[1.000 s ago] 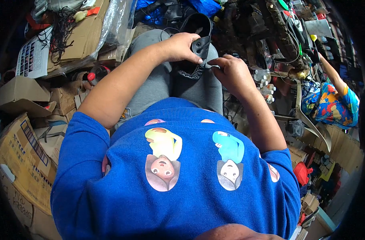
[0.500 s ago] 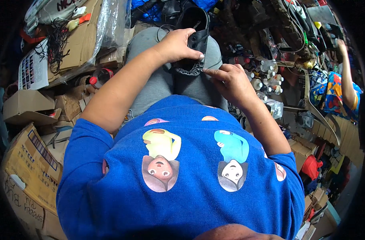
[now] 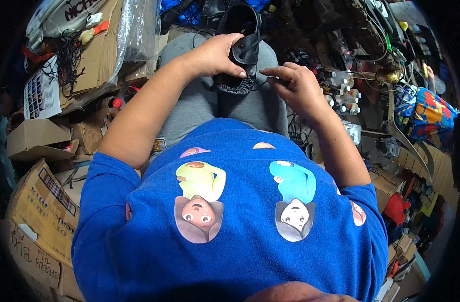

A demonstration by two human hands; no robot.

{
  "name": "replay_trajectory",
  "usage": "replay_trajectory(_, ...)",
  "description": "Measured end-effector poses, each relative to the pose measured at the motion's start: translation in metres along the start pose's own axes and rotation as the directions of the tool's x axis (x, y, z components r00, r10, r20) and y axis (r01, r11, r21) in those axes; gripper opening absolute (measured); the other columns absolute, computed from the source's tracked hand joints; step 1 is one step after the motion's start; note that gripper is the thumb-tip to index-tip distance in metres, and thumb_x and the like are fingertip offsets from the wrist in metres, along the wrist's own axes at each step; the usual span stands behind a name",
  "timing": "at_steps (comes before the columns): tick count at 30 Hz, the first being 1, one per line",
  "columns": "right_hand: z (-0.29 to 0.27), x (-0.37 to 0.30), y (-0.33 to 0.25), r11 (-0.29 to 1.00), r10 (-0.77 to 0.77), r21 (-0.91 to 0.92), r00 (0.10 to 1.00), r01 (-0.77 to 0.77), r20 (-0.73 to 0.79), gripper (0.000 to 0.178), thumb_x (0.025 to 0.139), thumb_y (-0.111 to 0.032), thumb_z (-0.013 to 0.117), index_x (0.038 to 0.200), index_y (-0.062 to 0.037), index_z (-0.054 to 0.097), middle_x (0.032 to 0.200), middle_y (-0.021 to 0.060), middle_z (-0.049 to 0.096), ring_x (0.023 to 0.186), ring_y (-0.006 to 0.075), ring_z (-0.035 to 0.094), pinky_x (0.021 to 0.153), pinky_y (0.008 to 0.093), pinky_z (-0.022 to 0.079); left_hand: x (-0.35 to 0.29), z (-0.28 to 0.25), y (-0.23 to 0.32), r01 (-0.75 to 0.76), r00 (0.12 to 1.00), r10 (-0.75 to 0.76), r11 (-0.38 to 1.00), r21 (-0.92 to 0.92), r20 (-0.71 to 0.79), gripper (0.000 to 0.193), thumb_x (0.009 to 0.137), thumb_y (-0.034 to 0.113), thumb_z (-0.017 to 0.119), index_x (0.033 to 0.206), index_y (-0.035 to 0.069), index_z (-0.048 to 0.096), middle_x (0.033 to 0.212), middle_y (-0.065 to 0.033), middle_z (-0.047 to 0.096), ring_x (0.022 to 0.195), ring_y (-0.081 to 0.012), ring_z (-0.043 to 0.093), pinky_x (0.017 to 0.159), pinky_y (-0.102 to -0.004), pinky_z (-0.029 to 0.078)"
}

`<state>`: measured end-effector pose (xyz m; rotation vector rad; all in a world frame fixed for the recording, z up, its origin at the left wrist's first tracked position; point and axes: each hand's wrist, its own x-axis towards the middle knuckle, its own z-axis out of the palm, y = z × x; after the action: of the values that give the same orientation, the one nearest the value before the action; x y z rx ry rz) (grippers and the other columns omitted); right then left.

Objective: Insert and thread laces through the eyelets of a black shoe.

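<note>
A black leather shoe upper (image 3: 246, 49) with eyelets rests across my grey-trousered knees, its puckered, stitched edge (image 3: 235, 87) toward me. My left hand (image 3: 221, 56) grips it from the left side, thumb pressed near the gathered edge and fingers partly hidden behind. Just right of the upper, my right hand (image 3: 294, 86) is closed in a pinch, its forefinger pointing at the stitched edge across a small gap. A dark thread seems to run from that edge toward it. Whatever lies between the fingertips is too small to make out.
Several small bottles (image 3: 347, 95) stand right of my knees. Flattened cardboard (image 3: 105, 55) and plastic wrap lie at the left, above an open carton (image 3: 38, 138). Another person's hand (image 3: 430, 78) shows at the far right, near a bright patterned cloth (image 3: 434, 113).
My right hand has drawn slightly up and away from the stitched edge. The shoe upper and my left hand have shifted a little left. At far right, the other person's arm has moved largely out of sight.
</note>
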<state>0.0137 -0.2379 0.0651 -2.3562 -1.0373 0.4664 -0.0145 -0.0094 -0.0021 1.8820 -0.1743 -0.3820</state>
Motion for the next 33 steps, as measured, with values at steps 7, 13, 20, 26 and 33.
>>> replay_trajectory(7,0.007,0.006,0.005,0.998,-0.041,-0.045,0.999,0.042,0.011,0.024,0.073,-0.008,0.064,0.096,-0.0103,0.071,0.078,0.0150,0.064,0.073,0.0318,0.064,0.068,0.0384,0.052,0.002,-0.005,-0.003,0.021,0.998,-0.019,0.999,-0.041,0.052,0.054,0.067,0.005,0.077,0.116,0.000,0.054,0.101,-0.0034,0.064,0.093,-0.0100,0.056,0.088,-0.0265,0.045)
replay_trajectory(13,0.006,0.011,0.003,0.988,-0.056,-0.142,0.998,0.055,-0.007,0.021,0.074,-0.009,0.062,0.093,-0.0108,0.072,0.077,0.0151,0.064,0.073,0.0325,0.063,0.069,0.0398,0.052,0.004,-0.007,-0.006,0.037,0.996,-0.025,0.989,-0.145,0.088,0.046,0.071,0.001,0.072,0.114,0.000,0.056,0.099,-0.0025,0.065,0.090,-0.0084,0.056,0.086,-0.0255,0.045)
replay_trajectory(20,0.002,0.015,0.001,0.990,-0.069,-0.121,0.998,0.068,-0.003,0.021,0.074,-0.010,0.063,0.092,-0.0102,0.071,0.077,0.0154,0.064,0.074,0.0320,0.064,0.069,0.0399,0.052,0.010,-0.009,-0.008,0.049,0.993,-0.035,0.991,-0.121,0.110,0.040,0.072,0.000,0.071,0.109,-0.001,0.057,0.099,-0.0026,0.065,0.091,-0.0089,0.057,0.086,-0.0253,0.045)
replay_trajectory(26,0.003,0.016,0.002,0.992,-0.076,-0.098,0.997,0.076,0.007,0.021,0.074,-0.010,0.063,0.092,-0.0099,0.071,0.079,0.0159,0.064,0.074,0.0321,0.064,0.069,0.0400,0.052,0.009,-0.013,-0.008,0.022,0.995,-0.015,0.997,-0.074,0.099,0.035,0.071,0.001,0.071,0.104,0.001,0.059,0.095,-0.0016,0.066,0.089,-0.0082,0.057,0.085,-0.0252,0.044)
replay_trajectory(33,0.001,0.019,0.001,0.988,-0.048,-0.146,0.998,0.054,0.039,0.021,0.074,-0.010,0.062,0.093,-0.0102,0.071,0.080,0.0156,0.064,0.077,0.0325,0.064,0.071,0.0394,0.052,0.010,-0.014,-0.005,0.018,0.994,-0.012,0.998,-0.057,0.106,0.033,0.071,0.001,0.071,0.102,0.002,0.059,0.092,-0.0006,0.065,0.088,-0.0078,0.056,0.084,-0.0249,0.044)
